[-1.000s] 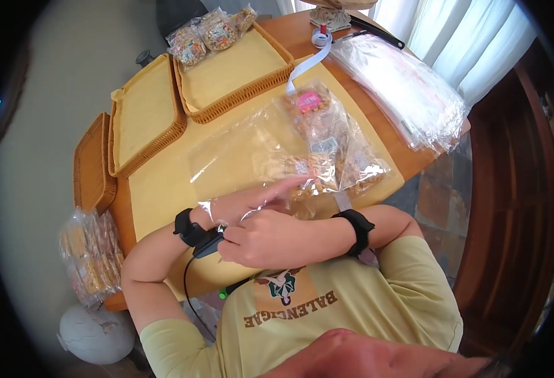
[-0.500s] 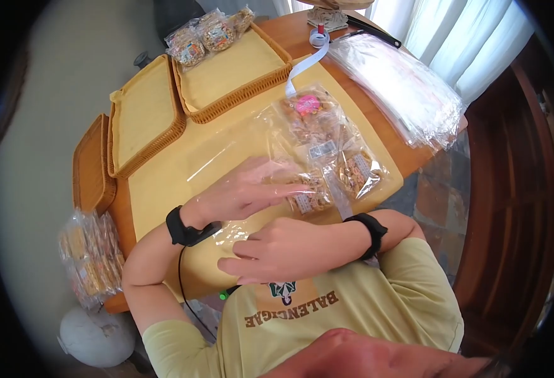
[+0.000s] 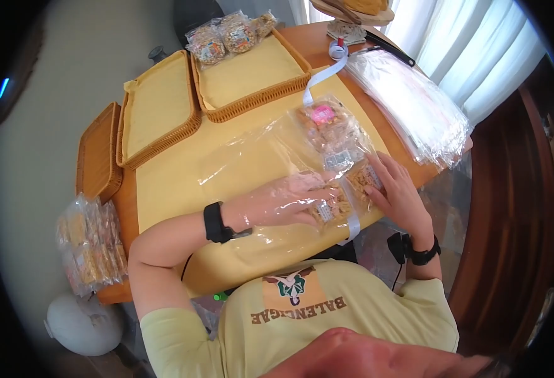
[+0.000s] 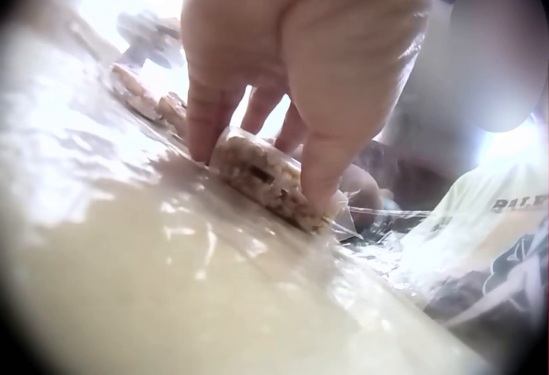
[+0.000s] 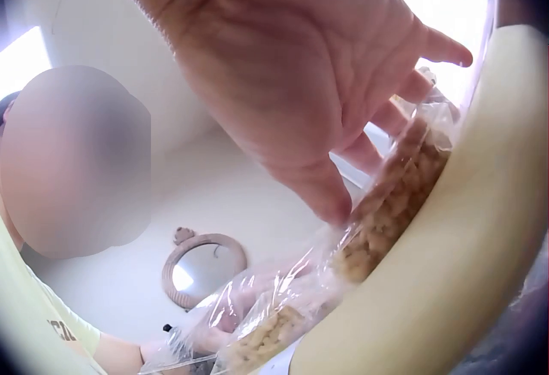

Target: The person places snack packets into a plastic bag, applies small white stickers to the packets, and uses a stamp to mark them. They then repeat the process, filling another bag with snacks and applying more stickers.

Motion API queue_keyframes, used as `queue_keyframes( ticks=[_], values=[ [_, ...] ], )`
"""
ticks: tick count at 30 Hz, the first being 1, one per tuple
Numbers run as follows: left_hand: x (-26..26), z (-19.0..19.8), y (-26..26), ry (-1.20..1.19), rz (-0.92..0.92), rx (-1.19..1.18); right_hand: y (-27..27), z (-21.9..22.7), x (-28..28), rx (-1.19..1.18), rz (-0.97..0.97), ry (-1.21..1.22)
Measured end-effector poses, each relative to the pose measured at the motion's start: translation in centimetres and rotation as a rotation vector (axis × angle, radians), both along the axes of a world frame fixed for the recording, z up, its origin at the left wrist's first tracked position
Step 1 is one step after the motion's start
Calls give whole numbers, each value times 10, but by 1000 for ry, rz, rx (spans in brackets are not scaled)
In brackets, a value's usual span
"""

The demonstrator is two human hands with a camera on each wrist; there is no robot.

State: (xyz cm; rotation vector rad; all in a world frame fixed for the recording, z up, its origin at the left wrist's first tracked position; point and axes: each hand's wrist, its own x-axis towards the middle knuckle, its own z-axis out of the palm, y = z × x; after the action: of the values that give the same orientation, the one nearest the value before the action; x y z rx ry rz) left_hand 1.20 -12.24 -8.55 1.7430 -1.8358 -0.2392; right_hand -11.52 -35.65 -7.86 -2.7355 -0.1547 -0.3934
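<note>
A large clear plastic bag (image 3: 252,151) lies flat, with several wrapped snack packs in its right part. My left hand (image 3: 283,198) reaches into the bag under the film. Its thumb and fingers span a wrapped nutty snack pack (image 4: 266,178), gripping its edges. From the right, my right hand (image 3: 406,195) holds the neighbouring snack pack (image 5: 399,195) through the bag, thumb on one side and fingers on the other. Farther up in the bag is a pack with a pink label (image 3: 323,114). A white ribbon (image 3: 354,225) emerges beneath the bag at the near edge.
Two paper-lined wicker trays (image 3: 157,107) stand at the back; bagged sprinkled treats (image 3: 236,34) sit at one tray's far end. A bare wicker tray (image 3: 97,154) and stacked snack packs (image 3: 91,246) are at left. Clear bags (image 3: 412,104) are piled at back right.
My left hand has moved right, deeper into the bag, onto a pack. My right hand has swung from near my chest to the bag's right side and taken hold there.
</note>
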Motion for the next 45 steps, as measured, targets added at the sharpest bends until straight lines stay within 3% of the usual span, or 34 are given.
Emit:
queue_keyframes(
  ticks=[3, 6, 9, 12, 16, 18, 20, 21, 22, 23, 24, 26, 28, 30, 32, 33, 35, 39, 41, 45],
  values=[
    [0, 10, -7, 117, 1, -12, 3, -3, 5, -34, -36, -43],
    [7, 14, -16, 69, 6, 72, 2, 1, 6, -76, -97, -39],
    [17, -2, -15, -10, 59, 2, 1, 8, 4, -83, -145, 1],
    [28, 4, 21, 47, -1, -23, -1, 10, 0, -69, -164, 24],
    [51, 64, 94, 266, 95, 494, -1, 16, 2, -142, -155, -1],
    [71, 104, 115, 426, 346, 709, 2, 25, 9, -169, -86, -43],
    [103, 125, 117, 541, 596, 577, 10, 37, 21, -199, -17, -87],
    [129, 129, 114, 564, 638, 479, 17, 44, 29, -150, 115, -73],
    [153, 130, 105, 303, 803, 385, 25, 49, 36, -100, 247, -62],
    [183, 127, 96, -5, 871, 342, 35, 52, 43, -95, 249, -70],
    [217, 119, 88, -314, 924, 295, 45, 55, 49, -102, 383, -97],
    [288, 84, 78, -683, 968, 132, 65, 61, 57, -110, 612, -85],
    [332, 63, 58, -613, 1069, 182, 82, 61, 60, -115, 705, -50],
    [342, 55, 42, -530, 1175, 231, 97, 49, 58, -67, 899, 9],
    [335, 51, 26, -302, 1412, 425, 104, 37, 57, -64, 919, -36],
    [329, 50, 19, -299, 1412, 425, 105, 33, 58, -52, 935, -83],
    [304, 63, 9, -554, 1561, 587, 102, 34, 59, -49, 924, -79],
    [315, 58, 12, -374, 1436, 794, 102, 31, 60, -38, 883, -89],
    [311, 51, 11, -237, 1576, 640, 108, 27, 58, -45, 927, -66],
    [309, 45, 15, -287, 1550, 627, 124, 20, 55, -218, 1007, 45]
  ],
)
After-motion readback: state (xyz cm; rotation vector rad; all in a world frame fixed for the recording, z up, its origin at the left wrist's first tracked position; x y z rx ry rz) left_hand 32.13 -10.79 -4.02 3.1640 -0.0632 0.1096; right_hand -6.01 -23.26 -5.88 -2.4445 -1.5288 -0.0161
